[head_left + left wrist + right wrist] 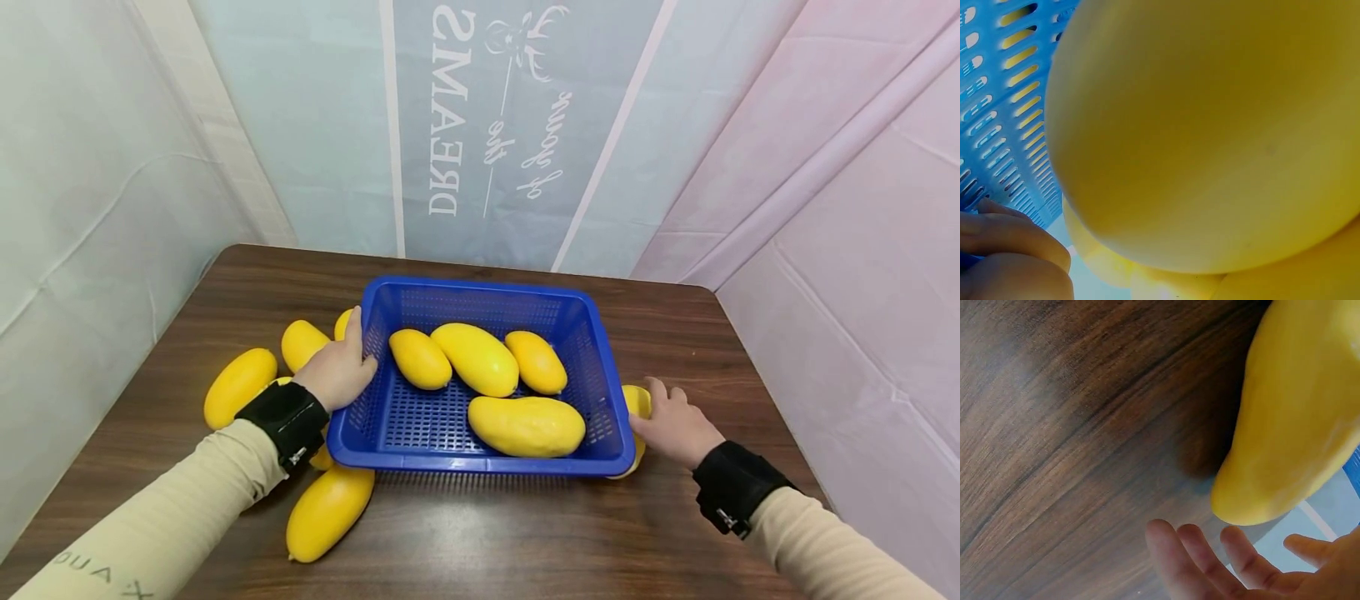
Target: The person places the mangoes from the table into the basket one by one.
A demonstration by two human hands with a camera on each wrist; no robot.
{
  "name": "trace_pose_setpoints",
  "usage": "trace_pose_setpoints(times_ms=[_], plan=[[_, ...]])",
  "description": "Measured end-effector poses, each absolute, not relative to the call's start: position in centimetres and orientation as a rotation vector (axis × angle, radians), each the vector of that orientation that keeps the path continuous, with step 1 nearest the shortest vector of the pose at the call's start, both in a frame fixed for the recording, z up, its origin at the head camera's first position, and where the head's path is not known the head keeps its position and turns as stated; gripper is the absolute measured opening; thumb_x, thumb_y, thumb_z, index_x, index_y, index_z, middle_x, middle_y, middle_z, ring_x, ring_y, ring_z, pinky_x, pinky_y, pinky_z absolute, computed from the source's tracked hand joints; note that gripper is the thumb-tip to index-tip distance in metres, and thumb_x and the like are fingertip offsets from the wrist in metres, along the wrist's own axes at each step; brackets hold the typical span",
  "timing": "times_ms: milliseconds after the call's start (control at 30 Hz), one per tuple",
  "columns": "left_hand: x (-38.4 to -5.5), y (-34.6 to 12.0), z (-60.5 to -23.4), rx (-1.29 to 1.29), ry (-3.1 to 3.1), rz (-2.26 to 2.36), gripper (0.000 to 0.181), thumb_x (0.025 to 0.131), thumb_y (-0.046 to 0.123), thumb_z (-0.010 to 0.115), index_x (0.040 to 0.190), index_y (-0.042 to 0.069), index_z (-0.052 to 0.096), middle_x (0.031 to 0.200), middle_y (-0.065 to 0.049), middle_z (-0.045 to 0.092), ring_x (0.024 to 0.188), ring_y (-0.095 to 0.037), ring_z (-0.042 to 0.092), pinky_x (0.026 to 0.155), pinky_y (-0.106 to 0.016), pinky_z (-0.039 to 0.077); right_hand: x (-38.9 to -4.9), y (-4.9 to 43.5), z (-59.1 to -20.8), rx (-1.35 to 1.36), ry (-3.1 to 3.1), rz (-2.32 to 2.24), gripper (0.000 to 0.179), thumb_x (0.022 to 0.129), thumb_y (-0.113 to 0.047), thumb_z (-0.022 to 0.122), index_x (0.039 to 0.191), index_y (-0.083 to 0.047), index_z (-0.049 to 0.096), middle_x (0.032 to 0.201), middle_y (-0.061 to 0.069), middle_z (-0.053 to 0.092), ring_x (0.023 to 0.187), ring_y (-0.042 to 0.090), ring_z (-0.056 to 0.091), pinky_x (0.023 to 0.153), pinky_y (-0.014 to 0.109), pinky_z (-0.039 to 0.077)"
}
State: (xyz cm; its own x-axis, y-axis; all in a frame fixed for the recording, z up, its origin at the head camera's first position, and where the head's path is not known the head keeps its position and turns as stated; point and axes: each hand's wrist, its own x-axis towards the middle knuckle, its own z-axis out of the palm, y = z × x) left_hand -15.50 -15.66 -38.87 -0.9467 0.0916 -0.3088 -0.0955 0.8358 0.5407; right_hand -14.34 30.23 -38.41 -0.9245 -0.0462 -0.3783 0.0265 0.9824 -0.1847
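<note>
A blue perforated plastic basket (487,463) stands on the table with several yellow mangoes (475,360) inside. My left hand (337,367) grips the basket's left rim, thumb toward the inside. In the left wrist view, its fingers (1016,250) curl at the blue rim beside a large mango (1210,137) outside the basket wall. My right hand (678,423) is off the right side, fingers spread, holding nothing. Another mango (1297,419) lies close to its fingertips (1160,534), between hand and basket; in the head view the basket rim partly hides this fruit.
More mangoes (240,387) lie left of the basket, partly behind my left arm. One mango (330,512) sits near the basket's front left corner. A printed cloth (510,125) hangs behind the dark wooden table (480,542); pale cloth walls stand at both sides.
</note>
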Motion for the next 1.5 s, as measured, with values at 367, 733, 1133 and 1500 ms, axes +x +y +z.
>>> trace_pose_setpoints(times_ms=[367, 733, 1133, 1500], plan=[[-15.4, -15.6, -38.8, 0.000, 2.699, 0.813, 0.085, 0.101, 0.025, 0.041, 0.155, 0.005, -0.021, 0.062, -0.008, 0.057, 0.044, -0.019, 0.060, 0.045, -0.030, 0.051, -14.5, 29.8, -39.1, 0.018, 2.682, -0.294, 0.099, 0.093, -0.062, 0.048, 0.149, 0.011, 0.013, 0.127, 0.046, 0.041, 0.097, 0.047, 0.058, 0.085, 0.058, 0.050], [-15.1, -15.6, -38.4, 0.001, 2.708, 0.813, 0.083, 0.101, 0.024, 0.040, 0.155, 0.004, -0.020, 0.062, -0.008, 0.056, 0.044, -0.018, 0.059, 0.045, -0.029, 0.051, -14.5, 29.6, -39.5, 0.003, 2.660, -0.323, 0.091, 0.096, -0.055, 0.047, 0.147, 0.013, 0.013, 0.125, 0.043, 0.046, 0.098, 0.042, 0.059, 0.083, 0.052, 0.050], [-15.3, -15.6, -38.6, -0.006, 2.701, 0.818, 0.084, 0.101, 0.024, 0.040, 0.155, 0.005, -0.021, 0.062, -0.008, 0.057, 0.044, -0.018, 0.059, 0.045, -0.029, 0.051, -14.6, 29.3, -39.9, -0.039, 2.676, -0.367, 0.084, 0.095, -0.046, 0.050, 0.147, 0.010, 0.015, 0.102, 0.027, 0.061, 0.083, 0.031, 0.059, 0.069, 0.040, 0.048], [-15.1, -15.5, -38.3, -0.014, 2.704, 0.808, 0.083, 0.101, 0.024, 0.041, 0.155, 0.004, -0.020, 0.062, -0.008, 0.056, 0.044, -0.019, 0.059, 0.045, -0.029, 0.051, -14.6, 29.0, -39.6, -0.006, 2.635, -0.407, 0.088, 0.095, -0.047, 0.051, 0.150, 0.009, 0.012, 0.097, 0.023, 0.063, 0.080, 0.029, 0.060, 0.068, 0.040, 0.048]])
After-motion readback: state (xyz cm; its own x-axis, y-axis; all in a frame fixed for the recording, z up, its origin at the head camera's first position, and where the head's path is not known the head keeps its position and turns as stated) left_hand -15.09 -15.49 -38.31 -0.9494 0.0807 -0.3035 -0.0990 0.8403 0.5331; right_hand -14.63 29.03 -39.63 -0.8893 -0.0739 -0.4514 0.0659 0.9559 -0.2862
